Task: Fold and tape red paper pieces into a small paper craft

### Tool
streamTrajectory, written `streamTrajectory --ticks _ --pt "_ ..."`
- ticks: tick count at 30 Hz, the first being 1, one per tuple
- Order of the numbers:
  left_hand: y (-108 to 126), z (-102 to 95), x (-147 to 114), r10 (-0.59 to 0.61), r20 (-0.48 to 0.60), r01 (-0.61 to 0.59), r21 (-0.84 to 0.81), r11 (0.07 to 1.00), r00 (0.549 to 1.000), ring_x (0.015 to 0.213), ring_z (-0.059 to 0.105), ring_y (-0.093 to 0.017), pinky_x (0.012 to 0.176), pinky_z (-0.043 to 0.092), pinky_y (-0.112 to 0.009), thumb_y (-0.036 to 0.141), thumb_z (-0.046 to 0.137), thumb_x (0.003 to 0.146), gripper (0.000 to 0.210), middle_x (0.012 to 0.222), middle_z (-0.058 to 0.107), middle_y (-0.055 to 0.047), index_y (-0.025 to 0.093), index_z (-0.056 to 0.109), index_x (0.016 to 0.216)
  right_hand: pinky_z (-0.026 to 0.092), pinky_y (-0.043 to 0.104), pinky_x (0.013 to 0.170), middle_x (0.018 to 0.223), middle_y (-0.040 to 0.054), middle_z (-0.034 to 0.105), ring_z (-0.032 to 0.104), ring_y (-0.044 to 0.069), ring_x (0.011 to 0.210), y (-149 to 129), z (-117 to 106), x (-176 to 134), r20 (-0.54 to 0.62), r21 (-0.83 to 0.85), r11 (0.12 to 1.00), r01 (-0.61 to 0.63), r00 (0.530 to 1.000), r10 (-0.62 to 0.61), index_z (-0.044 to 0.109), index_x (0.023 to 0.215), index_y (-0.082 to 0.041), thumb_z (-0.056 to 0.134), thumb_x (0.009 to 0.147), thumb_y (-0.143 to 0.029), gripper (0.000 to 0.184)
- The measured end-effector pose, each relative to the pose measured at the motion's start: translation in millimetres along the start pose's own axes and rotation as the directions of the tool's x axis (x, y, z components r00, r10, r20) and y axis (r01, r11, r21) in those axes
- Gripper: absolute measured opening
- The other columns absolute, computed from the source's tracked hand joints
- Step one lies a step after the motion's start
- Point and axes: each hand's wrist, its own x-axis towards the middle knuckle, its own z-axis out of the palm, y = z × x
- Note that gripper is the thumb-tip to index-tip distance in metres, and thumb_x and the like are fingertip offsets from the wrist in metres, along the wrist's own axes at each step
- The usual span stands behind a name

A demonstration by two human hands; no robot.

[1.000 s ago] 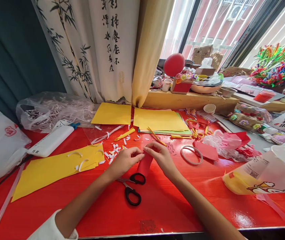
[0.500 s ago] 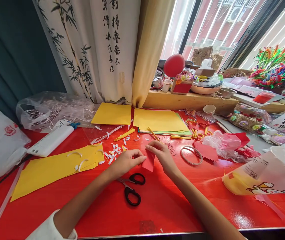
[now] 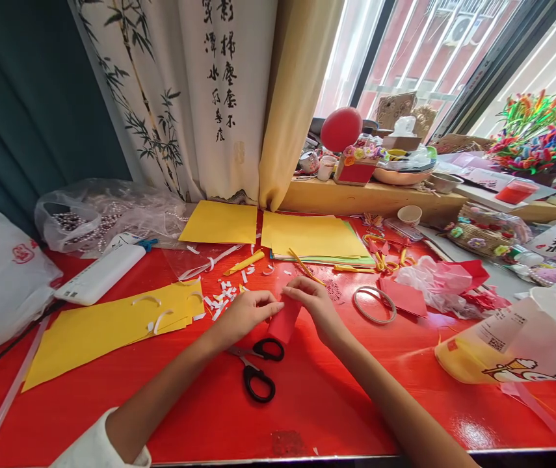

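Between my two hands is a small piece of red paper [image 3: 285,323], held above the red table [image 3: 336,403]. My left hand [image 3: 248,313] pinches its upper left edge between thumb and fingers. At its upper right, my right hand [image 3: 314,307] has the paper between thumb and curled fingers. The paper hangs down toward me, and its top edge is partly hidden by my fingertips. Just below it lie black-handled scissors [image 3: 261,370], their blades partly covered by my left hand. White paper scraps [image 3: 220,299] are scattered beyond my left hand.
Yellow paper strips [image 3: 112,325] lie at left, and yellow sheets [image 3: 311,235] at the back. A ring of tape or bangle [image 3: 374,305] and red paper [image 3: 404,297] lie right of my hands. A drink cup [image 3: 506,338] stands tilted at the right. A white plastic bag [image 3: 4,279] sits far left.
The red paper now shows a wider face and hangs lower, over the scissors' upper handle. My fingertips have come closer together at its top. The view has shifted slightly.
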Motion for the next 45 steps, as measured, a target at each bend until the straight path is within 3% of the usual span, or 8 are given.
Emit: streamTrajectory --ticks 7,13,16,19,26,33,38,45 --pt "4.6 0.5 -2.6 0.02 0.044 -0.022 0.029 0.999 0.999 0.07 0.056 -0.012 0.07 0.043 -0.023 0.041 0.051 0.081 0.028 0.071 0.062 -0.001 0.016 0.058 0.068 0.032 0.024 0.057 0.067 -0.0017 0.047 0.042 0.012 0.063 1.9 -19.4 10.6 -0.215 0.137 0.99 0.024 0.977 0.006 0.052 0.067 -0.019 0.067 0.069 -0.039 0.025" --pt "1.6 1.2 -0.5 0.058 -0.187 -0.035 0.126 0.991 0.981 0.078 0.056 -0.014 0.071 0.042 -0.023 0.047 0.05 0.082 0.03 0.087 0.064 -0.002 0.018 0.058 0.087 0.032 0.023 0.058 0.066 -0.0019 0.048 0.042 0.011 0.062 6.9 -5.2 6.9 -0.049 0.066 0.997 -0.033 0.998 0.036 0.054 0.066 -0.018 0.067 0.07 -0.039 0.026" --pt "0.7 0.3 -0.7 0.068 -0.152 -0.044 0.158 0.986 0.986 0.079 0.057 -0.014 0.072 0.041 -0.024 0.043 0.051 0.081 0.026 0.086 0.065 -0.001 0.018 0.059 0.084 0.03 0.023 0.058 0.063 -0.003 0.048 0.041 0.01 0.061 8.0 5.3 1.7 0.053 0.036 0.998 -0.048 0.998 0.046 0.054 0.064 -0.017 0.067 0.071 -0.037 0.024" --pt "0.5 -0.3 -0.9 0.044 -0.127 -0.024 0.154 0.988 0.991 0.076 0.056 -0.014 0.071 0.041 -0.024 0.041 0.052 0.08 0.025 0.08 0.063 -0.001 0.017 0.059 0.079 0.031 0.023 0.059 0.064 -0.0026 0.049 0.043 0.011 0.063 9.0 9.5 -0.9 0.074 0.044 0.996 -0.078 0.994 0.074 0.055 0.064 -0.017 0.067 0.071 -0.037 0.024" --pt "0.9 -1.5 0.8 -0.011 -0.062 0.015 0.069 0.997 0.998 0.074 0.054 -0.014 0.071 0.041 -0.024 0.042 0.054 0.078 0.028 0.077 0.061 -0.002 0.015 0.059 0.078 0.033 0.023 0.058 0.065 -0.0021 0.049 0.044 0.011 0.062 13.5 5.8 1.2 0.022 0.192 0.974 -0.121 0.993 0.119 0.055 0.064 -0.017 0.069 0.068 -0.035 0.023" --pt "-10.6 -1.1 7.3 -0.049 -0.04 0.053 0.113 0.992 0.998 0.067 0.053 -0.013 0.067 0.04 -0.024 0.043 0.055 0.075 0.028 0.07 0.058 0.0 0.016 0.059 0.074 0.035 0.024 0.054 0.064 -0.0032 0.049 0.045 0.01 0.057 25.8 -1.6 10.0 -0.014 0.406 0.891 -0.202 0.974 0.227 0.051 0.068 -0.019 0.069 0.066 -0.032 0.022" --pt "-12.8 -1.7 9.0 -0.069 -0.013 0.07 0.119 0.99 0.998 0.065 0.051 -0.013 0.066 0.039 -0.025 0.045 0.053 0.075 0.029 0.067 0.055 0.001 0.016 0.056 0.071 0.032 0.024 0.053 0.061 -0.0044 0.048 0.044 0.01 0.055 27.7 -1.0 11.7 -0.029 0.391 0.902 -0.184 0.977 0.212 0.05 0.067 -0.02 0.067 0.067 -0.031 0.02" --pt "-14.9 -2.4 10.0 -0.029 -0.083 0.04 0.141 0.989 0.996 0.068 0.049 -0.013 0.066 0.036 -0.025 0.046 0.052 0.076 0.03 0.068 0.053 0.001 0.016 0.055 0.073 0.03 0.024 0.055 0.058 -0.0053 0.048 0.042 0.009 0.054 28.4 9.3 6.8 0.028 0.24 0.959 -0.151 0.988 0.149 0.052 0.061 -0.019 0.069 0.064 -0.032 0.022"
